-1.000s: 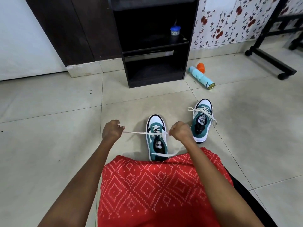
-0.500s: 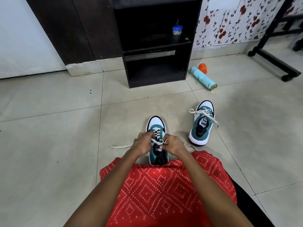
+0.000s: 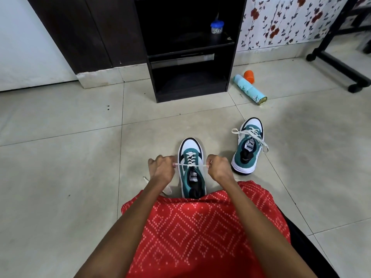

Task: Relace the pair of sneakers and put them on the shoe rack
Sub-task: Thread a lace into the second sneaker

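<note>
A flat white lace (image 3: 190, 165) is pinched on either side by the curled fingers of the left hand (image 3: 161, 169) and the right hand (image 3: 219, 167) and drawn taut across the teal-and-white sneaker (image 3: 190, 146). This sneaker is stood toe-forward on the pale tiled floor (image 3: 60, 177) just before the red-patterned lap (image 3: 200, 237); its laced mate (image 3: 239, 157) is set to the right, and the black wooden shoe rack (image 3: 190, 96) is well beyond both. If the sides are pulled unevenly, one end may be left too short for the knot, or the unbraced shoe dragged sideways.
</note>
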